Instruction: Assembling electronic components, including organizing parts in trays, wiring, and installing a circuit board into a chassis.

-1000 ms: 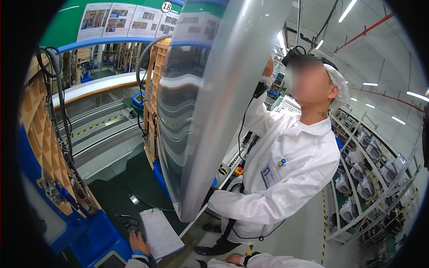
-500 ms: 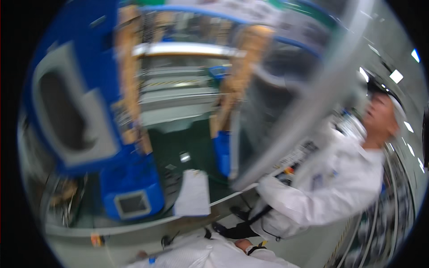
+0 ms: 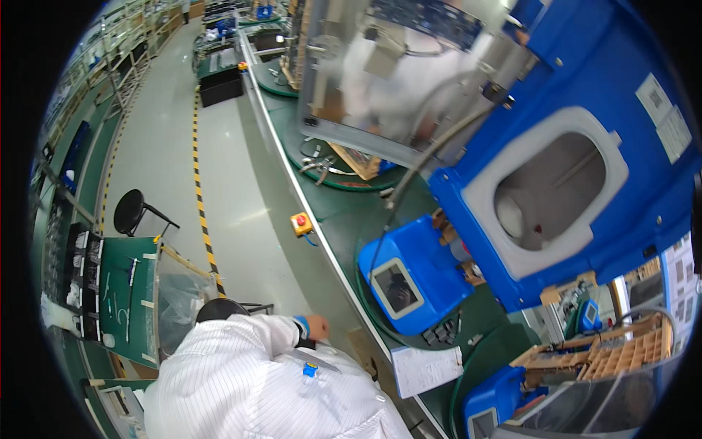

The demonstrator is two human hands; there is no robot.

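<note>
Low in the view, my left arm in a white striped sleeve bends across the front of my coat. My left hand shows past a blue cuff, with its fingers curled in. What lies inside them, if anything, is hidden. The hand is beside my body, apart from the green bench. Nearest to it on the bench side are a clipboard with a paper sheet and a blue device with a small screen. My right hand is out of view.
A large blue housing with an oval opening stands over the bench at right. Beside it is a clear framed panel, with white clothing showing through. A yellow box with a red button sits at the bench edge. Black stools stand on the floor.
My view has swung left, from the blurred machine front to the aisle and floor. The blue housing now appears at right. The co-worker in white seen at right before is gone from there.
</note>
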